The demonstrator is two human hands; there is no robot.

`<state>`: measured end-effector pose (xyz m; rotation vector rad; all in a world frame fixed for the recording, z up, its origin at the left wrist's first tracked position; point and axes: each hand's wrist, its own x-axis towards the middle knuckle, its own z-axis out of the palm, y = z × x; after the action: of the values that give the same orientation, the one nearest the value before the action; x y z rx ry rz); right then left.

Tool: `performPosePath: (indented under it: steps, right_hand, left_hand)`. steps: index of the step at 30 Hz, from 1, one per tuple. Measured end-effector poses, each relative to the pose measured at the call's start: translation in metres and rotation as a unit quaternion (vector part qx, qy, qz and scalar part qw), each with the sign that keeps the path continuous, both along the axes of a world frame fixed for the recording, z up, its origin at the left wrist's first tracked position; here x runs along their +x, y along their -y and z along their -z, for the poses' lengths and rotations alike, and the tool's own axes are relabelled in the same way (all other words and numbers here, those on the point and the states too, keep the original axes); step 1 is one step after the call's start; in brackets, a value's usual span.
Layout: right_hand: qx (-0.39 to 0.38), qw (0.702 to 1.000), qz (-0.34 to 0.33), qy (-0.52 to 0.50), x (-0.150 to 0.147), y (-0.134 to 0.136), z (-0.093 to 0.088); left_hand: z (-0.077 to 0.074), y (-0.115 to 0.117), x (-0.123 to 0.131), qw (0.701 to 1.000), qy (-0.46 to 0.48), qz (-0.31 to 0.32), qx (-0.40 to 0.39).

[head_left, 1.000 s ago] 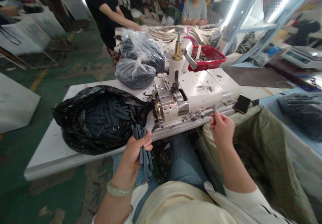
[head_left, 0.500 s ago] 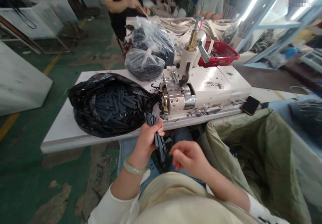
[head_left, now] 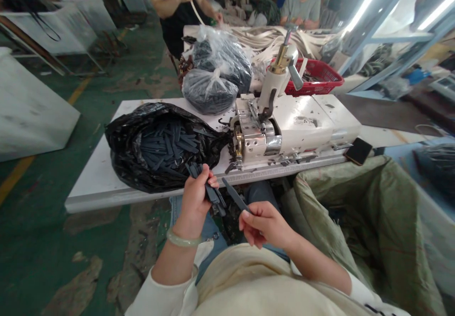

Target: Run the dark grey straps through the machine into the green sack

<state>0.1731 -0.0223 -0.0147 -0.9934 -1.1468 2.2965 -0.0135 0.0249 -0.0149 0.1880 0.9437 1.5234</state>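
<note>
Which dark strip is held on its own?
The strip in the right hand; the left hand holds a bunch, and others lie in the black bag.

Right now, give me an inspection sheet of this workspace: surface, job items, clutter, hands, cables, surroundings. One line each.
Surface: white worktable, dark scraps near its front edge by the machine.
Job's things: open black plastic bag of dark blue-grey strips; white machine right of it.
Clutter: black phone by the machine's right end; clear plastic bags of dark pieces behind.
Hands: left hand grips a strip bundle; right hand holds one single strip near its end.
Cables: nothing seen that is surely a cable.
Surroundings: green woven sack at right, red basket and co-workers beyond.
</note>
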Motion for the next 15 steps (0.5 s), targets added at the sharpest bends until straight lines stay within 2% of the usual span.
performPosePath:
  steps: [3, 8, 12, 15]
  right_hand:
    - [0.048, 0.997, 0.050, 0.033, 0.004, 0.001, 0.002]
    - [0.050, 0.997, 0.046, 0.023, 0.006, -0.005, 0.003]
    - [0.023, 0.999, 0.028, 0.003, 0.006, -0.009, 0.005]
    - [-0.055, 0.996, 0.014, -0.070, 0.009, -0.013, 0.011]
  left_hand:
    - [-0.003, 0.001, -0.003, 0.999, -0.008, 0.039, 0.001]
    - [-0.015, 0.015, 0.008, 0.976, -0.042, 0.212, 0.016]
    - [-0.021, 0.020, 0.018, 0.972, -0.086, 0.217, 0.020]
    - [-0.022, 0.018, 0.021, 0.973, -0.101, 0.206, 0.014]
